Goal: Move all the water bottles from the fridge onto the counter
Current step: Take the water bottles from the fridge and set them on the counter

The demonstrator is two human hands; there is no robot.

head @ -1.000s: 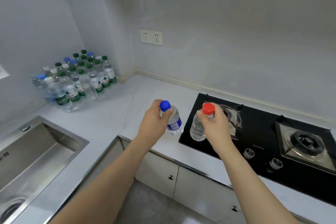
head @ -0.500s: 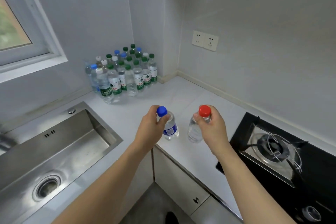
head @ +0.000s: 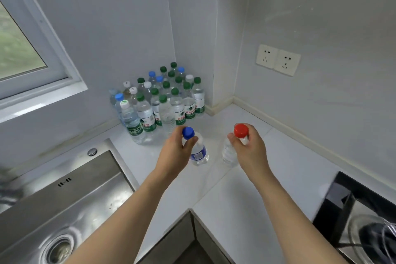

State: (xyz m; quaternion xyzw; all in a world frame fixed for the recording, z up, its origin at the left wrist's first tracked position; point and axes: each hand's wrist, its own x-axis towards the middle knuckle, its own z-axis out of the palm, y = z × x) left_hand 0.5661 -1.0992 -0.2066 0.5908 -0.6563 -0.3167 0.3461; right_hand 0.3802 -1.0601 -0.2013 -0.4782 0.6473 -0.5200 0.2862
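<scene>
My left hand [head: 174, 154] grips a blue-capped water bottle [head: 198, 152] by its neck. A red-capped clear bottle [head: 230, 152] hangs from my right hand [head: 249, 148], held the same way. Both bottles are upright above the white counter [head: 246, 195], near its inner corner. Behind them, several water bottles [head: 162, 100] with green, blue and white caps stand packed together in the far corner against the wall. The fridge is out of view.
A steel sink [head: 64, 203] with a drain lies at the lower left. A black gas hob [head: 364, 214] sits at the lower right. A double wall socket [head: 278, 59] is on the right wall, and a window [head: 19, 49] on the left.
The view has swung left from the hob toward the counter corner. Both hands have carried their bottles nearer the group of bottles, which now looks larger and closer.
</scene>
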